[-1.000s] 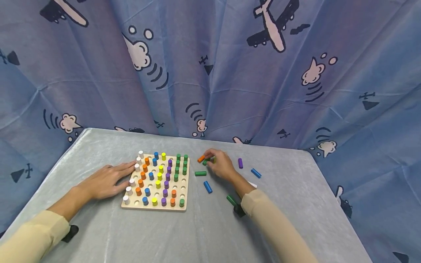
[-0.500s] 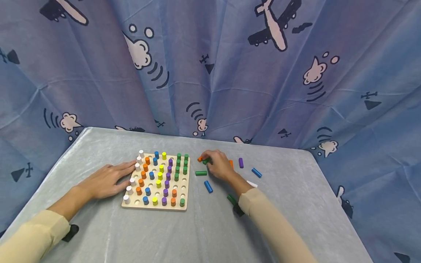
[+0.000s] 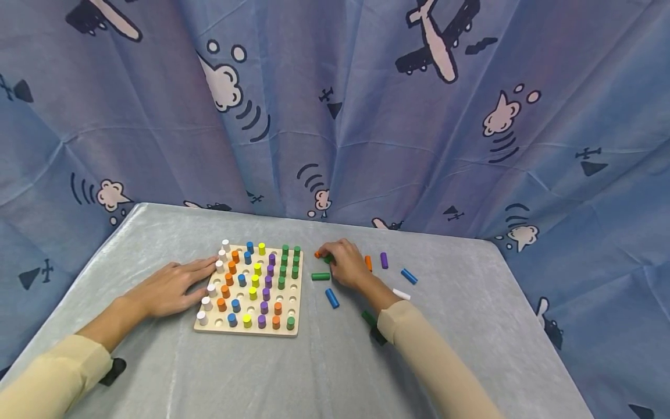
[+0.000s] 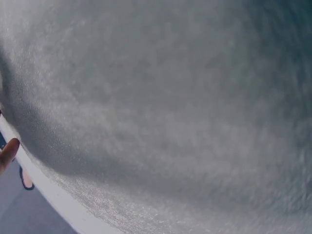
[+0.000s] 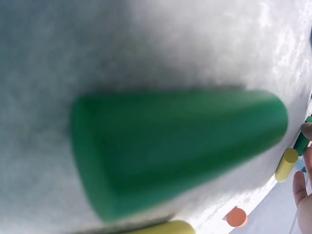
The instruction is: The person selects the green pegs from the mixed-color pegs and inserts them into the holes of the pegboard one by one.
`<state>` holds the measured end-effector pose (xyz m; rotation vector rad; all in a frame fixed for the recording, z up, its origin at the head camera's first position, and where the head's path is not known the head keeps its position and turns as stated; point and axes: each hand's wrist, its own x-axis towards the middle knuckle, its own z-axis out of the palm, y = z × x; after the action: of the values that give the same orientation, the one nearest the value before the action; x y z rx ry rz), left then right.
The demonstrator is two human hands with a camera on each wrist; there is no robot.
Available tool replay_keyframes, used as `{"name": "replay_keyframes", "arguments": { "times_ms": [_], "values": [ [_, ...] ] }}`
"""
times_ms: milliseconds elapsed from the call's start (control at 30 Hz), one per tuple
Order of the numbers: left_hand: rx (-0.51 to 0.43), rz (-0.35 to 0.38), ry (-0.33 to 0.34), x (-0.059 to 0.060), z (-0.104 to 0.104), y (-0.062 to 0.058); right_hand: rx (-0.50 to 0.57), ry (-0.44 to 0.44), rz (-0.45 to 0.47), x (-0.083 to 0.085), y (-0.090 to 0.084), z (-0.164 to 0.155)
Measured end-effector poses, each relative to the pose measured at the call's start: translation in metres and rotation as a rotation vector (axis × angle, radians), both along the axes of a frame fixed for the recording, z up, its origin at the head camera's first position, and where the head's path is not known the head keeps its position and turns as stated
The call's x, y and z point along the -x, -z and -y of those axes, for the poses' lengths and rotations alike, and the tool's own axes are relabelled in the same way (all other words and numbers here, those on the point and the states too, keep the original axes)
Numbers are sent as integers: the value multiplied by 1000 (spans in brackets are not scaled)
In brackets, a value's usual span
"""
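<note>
My left hand (image 3: 173, 288) lies with fingers extended at the left edge of a wooden pegboard (image 3: 251, 333), its fingertips beside the white pegs (image 3: 211, 290). Columns of coloured pegs stand upright in the board. Right of the board, my right hand (image 3: 348, 265) is low over the table with curled fingers, pinching a green peg (image 3: 328, 259). An orange peg (image 3: 316, 254) shows just beyond its fingertips. In the right wrist view, the fingers (image 5: 306, 130) meet a green peg (image 5: 301, 144) at the right edge, with a yellow peg (image 5: 286, 165) beside it. The left wrist view shows mostly tabletop and one fingertip (image 4: 9, 148).
Loose pegs lie right of the board: green (image 3: 320, 277), blue (image 3: 332, 298), orange (image 3: 369, 263), purple (image 3: 384, 260), another blue (image 3: 409, 276) and white (image 3: 401, 294). Another green peg (image 3: 368, 318) lies by the right sleeve. A patterned curtain (image 3: 335, 116) hangs behind the table.
My right hand has shifted slightly left, covering more of the orange peg at its fingertips and uncovering another orange peg behind it. My left hand has stayed put.
</note>
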<state>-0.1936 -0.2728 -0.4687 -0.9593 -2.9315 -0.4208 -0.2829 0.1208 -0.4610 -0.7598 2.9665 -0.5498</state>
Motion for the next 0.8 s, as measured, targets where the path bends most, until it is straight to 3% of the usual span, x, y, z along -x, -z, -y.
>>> {"name": "replay_keyframes", "arguments": {
  "times_ms": [567,800],
  "values": [
    [-3,-1,-5,-1,-1,0,13,1,-13,-1,-3,-3],
    [-5,-12,-2,-1,-2,-1,84,-25,11,-4,-11,-1]
  ]
}}
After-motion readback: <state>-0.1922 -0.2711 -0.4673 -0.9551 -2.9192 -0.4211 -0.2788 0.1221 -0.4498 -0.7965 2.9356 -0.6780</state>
